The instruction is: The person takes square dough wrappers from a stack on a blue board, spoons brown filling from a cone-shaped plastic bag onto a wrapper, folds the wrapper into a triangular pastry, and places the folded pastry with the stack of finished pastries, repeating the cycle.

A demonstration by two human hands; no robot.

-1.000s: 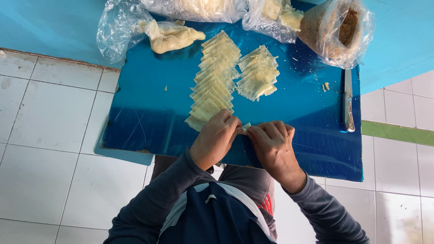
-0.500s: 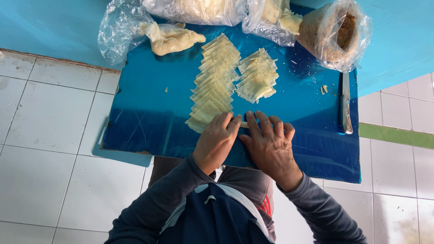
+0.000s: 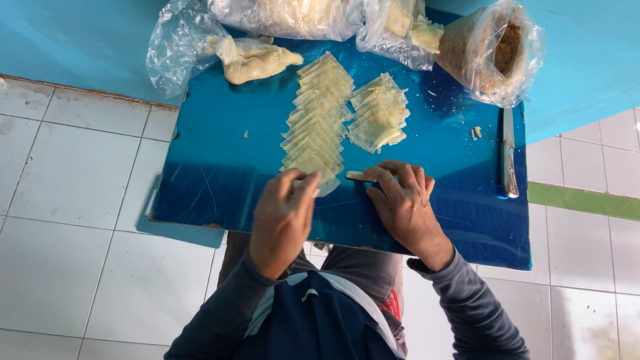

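A shiny blue board (image 3: 220,140) lies across my lap. On it, a long overlapping row of pale folded dough pieces (image 3: 319,113) runs from far to near, with a smaller stack of dough pieces (image 3: 379,113) just to its right. My right hand (image 3: 403,207) rests on the board and pinches a small folded dough piece (image 3: 359,176) at the fingertips. My left hand (image 3: 283,217) hovers at the near end of the long row, fingers together, nothing seen in it.
A knife (image 3: 509,157) lies along the board's right edge. A plastic bag with dough lump (image 3: 250,59), more bags of dough (image 3: 400,23) and a bag of brown filling (image 3: 490,53) sit at the far edge. White tiled floor (image 3: 73,173) surrounds the board.
Both hands were pressed together working a piece at the board's near edge; now they have parted, the right hand carrying the folded piece toward the row and the left hand lifting.
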